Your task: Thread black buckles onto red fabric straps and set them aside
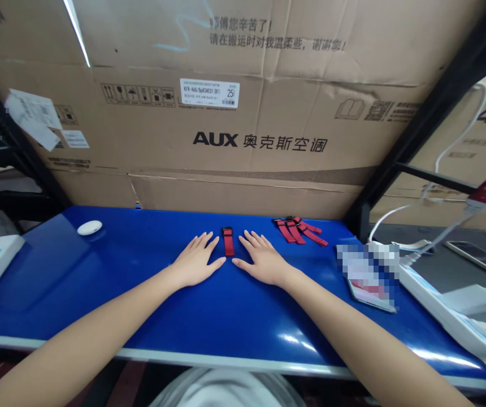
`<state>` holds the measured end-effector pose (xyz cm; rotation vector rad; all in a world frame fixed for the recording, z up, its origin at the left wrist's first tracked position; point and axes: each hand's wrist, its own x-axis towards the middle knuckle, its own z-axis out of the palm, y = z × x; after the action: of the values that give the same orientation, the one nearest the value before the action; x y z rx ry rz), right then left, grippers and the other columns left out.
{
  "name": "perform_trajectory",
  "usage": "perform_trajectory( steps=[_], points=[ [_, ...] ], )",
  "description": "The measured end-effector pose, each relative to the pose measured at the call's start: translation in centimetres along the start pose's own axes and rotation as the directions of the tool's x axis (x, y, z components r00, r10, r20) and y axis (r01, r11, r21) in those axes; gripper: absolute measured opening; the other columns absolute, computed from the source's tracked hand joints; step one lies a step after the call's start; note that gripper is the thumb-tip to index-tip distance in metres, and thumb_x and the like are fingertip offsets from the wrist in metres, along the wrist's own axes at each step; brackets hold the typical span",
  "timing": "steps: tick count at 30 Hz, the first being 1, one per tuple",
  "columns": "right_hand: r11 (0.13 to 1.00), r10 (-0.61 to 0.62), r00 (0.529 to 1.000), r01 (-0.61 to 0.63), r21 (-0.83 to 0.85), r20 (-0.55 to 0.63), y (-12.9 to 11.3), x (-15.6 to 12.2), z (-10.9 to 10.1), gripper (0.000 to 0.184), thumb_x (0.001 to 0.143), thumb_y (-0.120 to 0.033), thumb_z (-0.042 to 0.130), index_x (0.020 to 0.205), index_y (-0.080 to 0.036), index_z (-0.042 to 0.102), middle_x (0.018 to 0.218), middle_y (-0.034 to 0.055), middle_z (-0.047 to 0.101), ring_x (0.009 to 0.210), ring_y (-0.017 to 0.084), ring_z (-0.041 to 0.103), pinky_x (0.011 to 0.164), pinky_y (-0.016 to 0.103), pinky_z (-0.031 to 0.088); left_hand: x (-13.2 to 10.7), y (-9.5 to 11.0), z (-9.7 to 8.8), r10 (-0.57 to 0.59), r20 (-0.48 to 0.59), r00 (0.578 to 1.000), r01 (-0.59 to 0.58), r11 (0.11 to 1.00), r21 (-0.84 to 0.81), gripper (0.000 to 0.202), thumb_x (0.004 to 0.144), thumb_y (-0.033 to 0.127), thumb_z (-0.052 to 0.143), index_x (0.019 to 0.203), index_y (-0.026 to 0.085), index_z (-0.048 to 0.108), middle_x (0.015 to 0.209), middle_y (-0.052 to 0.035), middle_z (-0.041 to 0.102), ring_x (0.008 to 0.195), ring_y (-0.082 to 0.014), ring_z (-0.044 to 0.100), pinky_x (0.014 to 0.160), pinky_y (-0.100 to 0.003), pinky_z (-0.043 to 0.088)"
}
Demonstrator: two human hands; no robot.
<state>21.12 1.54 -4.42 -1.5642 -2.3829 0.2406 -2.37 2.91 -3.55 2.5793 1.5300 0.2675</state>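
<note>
Both hands palm down over blue tabletop (226,325), fingers spread: left hand (198,261) just left of single red strap (229,243), right hand (265,259) just right. Strap lies between hands, black buckle at far end, thumb tips near its close end. More red straps (295,232) bunched beyond right hand. White oval object (89,228) far left; partly blurred phone (372,301) at right. Cardboard panel (141,135) stands behind.
</note>
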Motion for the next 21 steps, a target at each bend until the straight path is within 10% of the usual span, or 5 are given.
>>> perform_trajectory(
  steps=[6,10,17,21],
  points=[
    [0.965,-0.191,0.961,0.221,0.142,-0.199,-0.1,0.1,-0.6,0.028,0.089,-0.037,0.055,0.105,-0.018,0.068,0.120,0.0133,0.065,0.115,0.026,0.057,0.103,0.042,0.040,0.2,0.7,0.1,0.184,-0.097,0.978,-0.184,0.983,0.009,0.050,0.095,0.052,0.039,0.138,0.031,0.051,0.151,-0.0075,0.042,0.139,-0.0331,0.035,0.113,-0.054,0.026],
    [0.914,-0.140,0.948,0.235,0.332,-0.287,-0.3,0.4,-0.8,0.005,0.084,-0.020,0.057,0.083,-0.019,0.062,0.086,0.0050,0.065,0.078,0.017,0.060,0.078,0.032,0.048,0.3,1.6,-0.4,0.323,-0.157,0.933,-0.341,0.934,-0.108,0.031,0.094,0.043,0.047,0.109,0.023,0.065,0.127,-0.0094,0.062,0.121,-0.0274,0.054,0.102,-0.044,0.042],
    [0.926,-0.108,0.974,0.172,0.335,-0.201,-0.2,0.7,-0.4,0.024,0.077,-0.010,0.060,0.101,-0.017,0.062,0.073,0.0007,0.056,0.069,0.015,0.052,0.068,0.028,0.042,0.8,2.2,0.0,0.264,-0.217,0.940,-0.317,0.911,-0.264,0.020,0.085,0.037,0.063,0.075,0.021,0.056,0.098,-0.0059,0.069,0.095,-0.0236,0.062,0.083,-0.037,0.049],
    [0.916,-0.042,0.991,0.091,0.392,-0.131,-0.1,0.8,-0.3,0.019,0.078,-0.015,0.064,0.095,-0.019,0.058,0.069,-0.0020,0.057,0.060,0.013,0.051,0.058,0.025,0.037,1.0,2.5,0.3,0.199,-0.213,0.956,-0.257,0.920,-0.295,0.023,0.081,0.040,0.068,0.092,0.022,0.060,0.100,-0.0048,0.068,0.093,-0.0237,0.062,0.080,-0.036,0.049]
  ],
)
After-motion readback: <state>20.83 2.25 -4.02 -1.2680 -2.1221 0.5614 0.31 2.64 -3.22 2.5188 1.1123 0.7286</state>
